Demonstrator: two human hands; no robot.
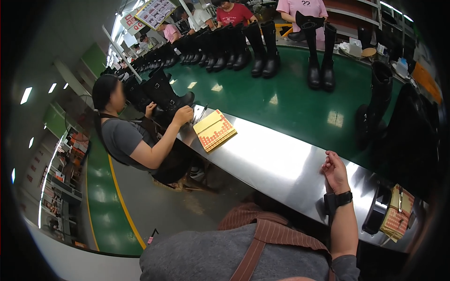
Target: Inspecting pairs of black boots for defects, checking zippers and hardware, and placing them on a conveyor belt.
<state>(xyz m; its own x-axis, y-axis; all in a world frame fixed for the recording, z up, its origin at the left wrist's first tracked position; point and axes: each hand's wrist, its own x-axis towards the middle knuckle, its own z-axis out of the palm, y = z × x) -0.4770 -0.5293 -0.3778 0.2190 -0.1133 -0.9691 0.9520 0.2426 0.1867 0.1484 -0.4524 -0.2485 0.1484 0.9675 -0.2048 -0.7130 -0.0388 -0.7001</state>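
My right hand (333,171) hovers over the shiny metal bench edge (276,157), palm turned up and fingers loosely bent, with nothing seen in it. A black watch (343,198) is on that wrist. My left hand does not show. Beyond my right hand, to its right, a tall black boot (378,93) stands on the green belt (290,93). Nearer, on the right, lie a black tray (375,216) and a yellow-and-red patterned pad (398,210) with a pen-like tool on it. Another yellow-and-red pad (215,131) lies on the bench to the left.
A seated co-worker (136,136) at the left handles a black buckled boot (164,91). Pairs of tall black boots (267,49) line the belt's far side. Other people stand behind it. A large dark shape (412,136) fills the right edge.
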